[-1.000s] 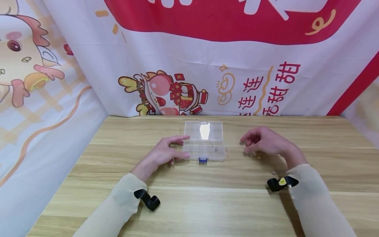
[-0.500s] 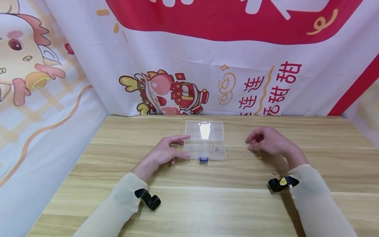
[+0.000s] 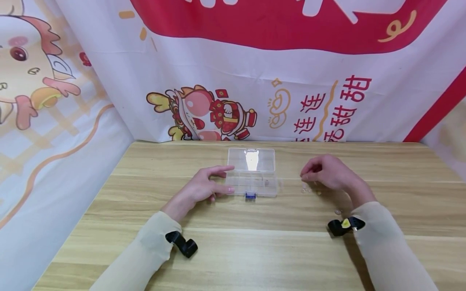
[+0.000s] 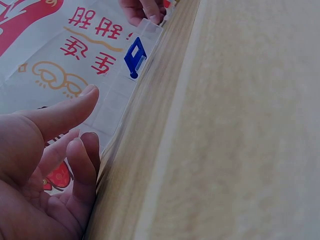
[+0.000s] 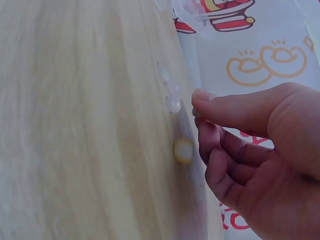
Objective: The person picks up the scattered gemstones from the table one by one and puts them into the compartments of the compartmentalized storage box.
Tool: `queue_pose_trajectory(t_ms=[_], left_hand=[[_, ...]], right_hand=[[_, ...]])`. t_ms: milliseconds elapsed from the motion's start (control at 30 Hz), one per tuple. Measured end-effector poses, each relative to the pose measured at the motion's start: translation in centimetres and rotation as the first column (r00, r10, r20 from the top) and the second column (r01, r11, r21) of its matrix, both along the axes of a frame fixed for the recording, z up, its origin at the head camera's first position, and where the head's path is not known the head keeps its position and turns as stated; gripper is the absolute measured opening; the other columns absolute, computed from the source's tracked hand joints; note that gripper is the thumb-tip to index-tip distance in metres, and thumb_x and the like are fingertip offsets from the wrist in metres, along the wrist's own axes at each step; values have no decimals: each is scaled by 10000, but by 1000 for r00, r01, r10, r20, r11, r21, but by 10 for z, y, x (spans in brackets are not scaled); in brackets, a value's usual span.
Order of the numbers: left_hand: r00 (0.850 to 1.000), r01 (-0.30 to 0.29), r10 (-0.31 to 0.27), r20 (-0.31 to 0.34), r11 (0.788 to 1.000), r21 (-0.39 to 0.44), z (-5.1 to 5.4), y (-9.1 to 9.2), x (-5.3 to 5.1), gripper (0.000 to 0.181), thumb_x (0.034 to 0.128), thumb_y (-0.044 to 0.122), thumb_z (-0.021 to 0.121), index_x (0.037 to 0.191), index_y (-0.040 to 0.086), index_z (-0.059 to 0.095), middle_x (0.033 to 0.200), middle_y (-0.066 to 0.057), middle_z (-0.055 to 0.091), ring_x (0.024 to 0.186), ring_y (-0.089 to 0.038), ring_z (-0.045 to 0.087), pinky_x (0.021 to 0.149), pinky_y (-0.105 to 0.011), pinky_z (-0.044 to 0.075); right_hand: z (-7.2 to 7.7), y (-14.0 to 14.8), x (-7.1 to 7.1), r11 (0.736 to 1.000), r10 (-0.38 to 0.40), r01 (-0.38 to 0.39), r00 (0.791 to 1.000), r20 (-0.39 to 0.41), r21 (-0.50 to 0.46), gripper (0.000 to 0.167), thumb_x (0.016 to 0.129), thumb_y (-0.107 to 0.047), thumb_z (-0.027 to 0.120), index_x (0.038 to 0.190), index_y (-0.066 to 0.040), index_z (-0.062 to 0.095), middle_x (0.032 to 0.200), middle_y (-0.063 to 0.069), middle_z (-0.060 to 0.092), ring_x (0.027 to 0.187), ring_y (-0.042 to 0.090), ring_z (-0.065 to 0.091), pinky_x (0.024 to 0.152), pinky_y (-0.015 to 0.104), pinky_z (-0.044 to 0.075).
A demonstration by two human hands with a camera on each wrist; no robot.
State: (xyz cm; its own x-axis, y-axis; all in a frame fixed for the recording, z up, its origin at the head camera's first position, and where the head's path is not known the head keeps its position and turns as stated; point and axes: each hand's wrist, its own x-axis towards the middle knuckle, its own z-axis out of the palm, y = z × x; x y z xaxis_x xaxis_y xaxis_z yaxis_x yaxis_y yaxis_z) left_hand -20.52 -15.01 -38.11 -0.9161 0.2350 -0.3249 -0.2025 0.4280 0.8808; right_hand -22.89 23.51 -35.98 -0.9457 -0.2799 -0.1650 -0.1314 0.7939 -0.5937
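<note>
A clear plastic compartment box point(image 3: 238, 188) with a blue latch point(image 3: 250, 196) stands on the table, its lid point(image 3: 267, 159) folded back. My left hand point(image 3: 198, 186) rests at its left end, thumb by the front and index finger near the hinge, both fairly straight. To the right of the box, my right hand point(image 3: 329, 171) pinches a small greyish piece point(image 5: 195, 113) between thumb and index finger; most of it is hidden. Below those fingers lie small clear, pinkish pieces point(image 5: 173, 96) and a yellow-rimmed bead-like piece point(image 5: 183, 151).
Another small piece point(image 3: 337, 212) lies near the right wrist. Behind the wooden table point(image 3: 233, 250) hangs a printed white and red cloth point(image 3: 233, 60), and a second cloth point(image 3: 73, 161) hangs at the left. A small clear thing point(image 3: 282, 184) is by the box's right end.
My right hand came down to the small pieces, then shifted slightly left and up with its fingertips pinched. The left hand and the box have stayed in place.
</note>
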Motion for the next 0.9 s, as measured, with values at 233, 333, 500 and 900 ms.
queue_pose_trajectory(t_ms=[233,333,500,900], left_hand=[[1000,-1,1,3,1000,3,0,0,0,653,870,260,897,1450,412,636,1505,-62,526,609,-156,528,533,-231,464],[1000,-2,2,4,1000,5,0,0,0,657,868,258,898,1450,413,636,1504,-61,526,609,-155,528,532,-231,463],[1000,-1,1,1,1000,8,0,0,0,654,867,260,898,1447,412,638,1506,-61,524,616,-153,529,532,-231,462],[1000,1,-1,2,1000,14,0,0,0,646,870,260,896,1445,407,642,1500,-70,523,615,-157,524,533,-233,462]], right_hand=[[6,-11,2,999,17,-18,999,-41,-31,89,1007,-233,744,1052,-164,777,1002,52,703,948,235,583,833,349,468],[8,-17,3,999,29,-32,998,-57,-40,82,1018,-206,725,1049,-149,774,990,58,696,937,234,582,825,353,477],[9,-26,3,996,66,-70,994,-82,-55,78,1039,-155,685,1052,-129,758,997,60,682,944,233,576,827,356,494],[10,-39,8,989,114,-121,990,-83,-81,112,1069,-148,634,1055,-73,716,987,77,675,909,217,581,811,356,506]])
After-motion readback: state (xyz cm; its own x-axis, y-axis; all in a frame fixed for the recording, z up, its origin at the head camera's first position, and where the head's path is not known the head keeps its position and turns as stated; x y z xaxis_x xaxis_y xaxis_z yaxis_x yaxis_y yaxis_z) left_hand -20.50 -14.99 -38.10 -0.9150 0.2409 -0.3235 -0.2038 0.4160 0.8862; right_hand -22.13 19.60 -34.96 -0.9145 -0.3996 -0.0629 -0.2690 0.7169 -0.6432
